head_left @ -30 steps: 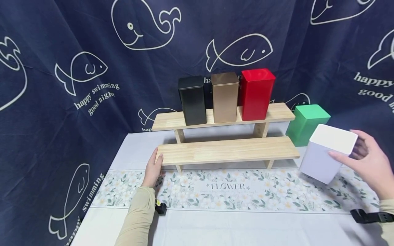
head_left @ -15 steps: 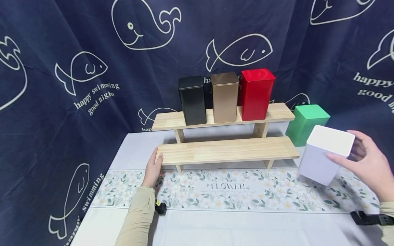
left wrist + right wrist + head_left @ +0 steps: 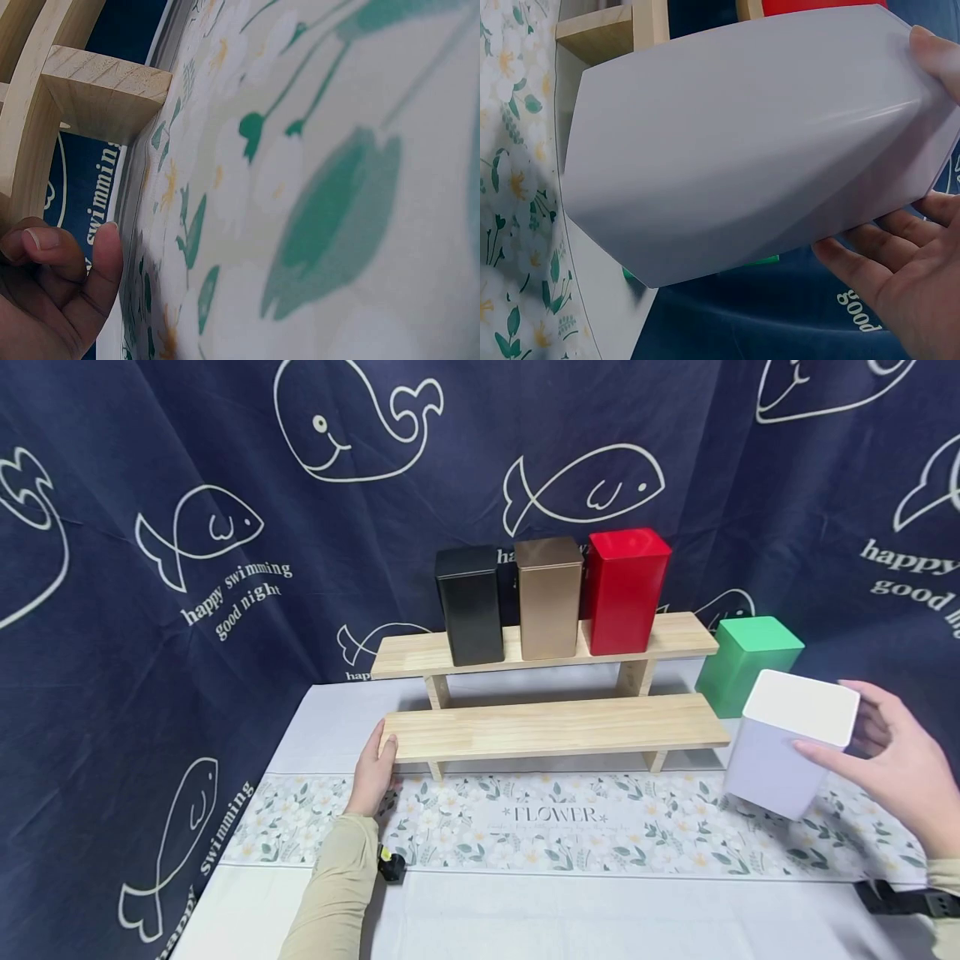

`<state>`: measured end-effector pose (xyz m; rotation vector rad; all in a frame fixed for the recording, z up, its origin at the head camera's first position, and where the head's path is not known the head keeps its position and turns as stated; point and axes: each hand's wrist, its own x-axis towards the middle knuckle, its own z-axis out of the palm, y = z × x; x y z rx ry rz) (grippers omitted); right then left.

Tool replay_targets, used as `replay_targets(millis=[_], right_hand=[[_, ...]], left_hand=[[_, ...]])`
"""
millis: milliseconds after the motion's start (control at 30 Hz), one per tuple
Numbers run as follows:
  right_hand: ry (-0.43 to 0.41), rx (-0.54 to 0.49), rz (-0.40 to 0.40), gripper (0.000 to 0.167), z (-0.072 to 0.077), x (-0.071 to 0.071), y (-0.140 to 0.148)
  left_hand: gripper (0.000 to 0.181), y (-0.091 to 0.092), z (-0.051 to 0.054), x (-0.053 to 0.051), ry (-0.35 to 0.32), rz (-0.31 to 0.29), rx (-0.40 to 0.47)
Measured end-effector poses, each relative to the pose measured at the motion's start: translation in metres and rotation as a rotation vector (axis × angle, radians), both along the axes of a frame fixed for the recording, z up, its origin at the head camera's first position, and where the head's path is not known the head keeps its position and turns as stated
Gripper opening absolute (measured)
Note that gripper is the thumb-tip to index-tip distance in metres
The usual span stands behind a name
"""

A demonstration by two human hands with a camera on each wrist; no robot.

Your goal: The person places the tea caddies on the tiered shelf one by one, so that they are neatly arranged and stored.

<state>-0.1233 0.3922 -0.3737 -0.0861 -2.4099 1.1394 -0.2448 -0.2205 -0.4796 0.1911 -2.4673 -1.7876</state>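
My right hand (image 3: 900, 756) grips a white square canister (image 3: 783, 760) near its top, thumb on the front and fingers on the far side. Slightly tilted, the canister hangs above the floral cloth, right of the lower shelf. In the right wrist view its white side (image 3: 735, 150) fills the middle, with fingertips along its edge. At the left end of the two-tier wooden shelf (image 3: 555, 727), my left hand (image 3: 371, 772) holds the lower board, thumb at its front corner. The left wrist view shows that hand's curled fingers (image 3: 52, 251) against the wood.
On the upper board stand a black canister (image 3: 471, 610), a bronze canister (image 3: 550, 602) and a red canister (image 3: 626, 593). Behind the white one, a green canister (image 3: 750, 664) stands on the table. A floral runner (image 3: 555, 843) crosses the table; a navy curtain (image 3: 375, 543) hangs behind.
The white canister has shifted slightly left and down in my right hand, and its tilt has lessened. My left hand and the shelf have stayed in place.
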Motion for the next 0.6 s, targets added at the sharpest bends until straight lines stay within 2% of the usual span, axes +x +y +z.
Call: replay_targets(millis=[300,533,600], right_hand=[[-0.003,0.014,0.016,0.093,0.002,0.002,-0.006],[-0.058,0.082,-0.006,0.095,0.001,0.003,-0.014],[-0.047,0.082,0.007,0.094,0.002,0.003,-0.015]], left_hand=[[0.057,0.000,-0.001,-0.001,0.001,0.013,-0.008],[0.059,0.000,-0.001,-0.001,-0.004,0.021,-0.016],[0.059,0.000,-0.001,-0.001,-0.001,0.018,-0.014]])
